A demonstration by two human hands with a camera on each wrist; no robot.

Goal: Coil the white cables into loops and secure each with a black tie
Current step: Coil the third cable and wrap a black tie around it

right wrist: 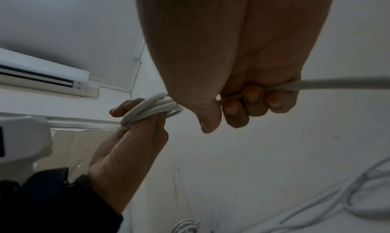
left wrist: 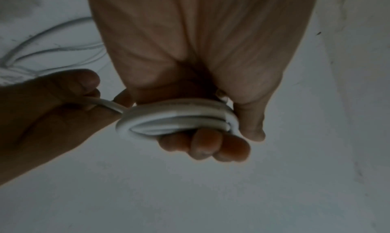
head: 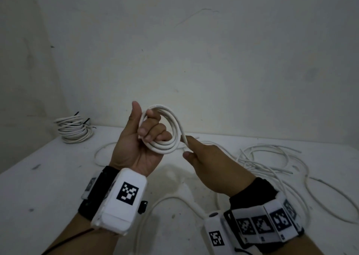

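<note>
My left hand (head: 144, 132) is raised above the table, its fingers curled through a small coil of white cable (head: 171, 136) with the thumb up. The same coil (left wrist: 175, 118) wraps round those fingers in the left wrist view, and it shows as a coil (right wrist: 152, 109) in the right wrist view. Just to its right, my right hand (head: 196, 153) grips the free run of that white cable (right wrist: 329, 83), which leaves the coil and passes through the fist. A stack of coiled cables with black ties (head: 74, 128) sits at the back left.
Loose white cables (head: 272, 161) sprawl over the right half of the white table (head: 48, 186), and one strand (head: 165, 202) runs between my wrists. A plain wall stands close behind. A wall air conditioner (right wrist: 42, 74) appears in the right wrist view.
</note>
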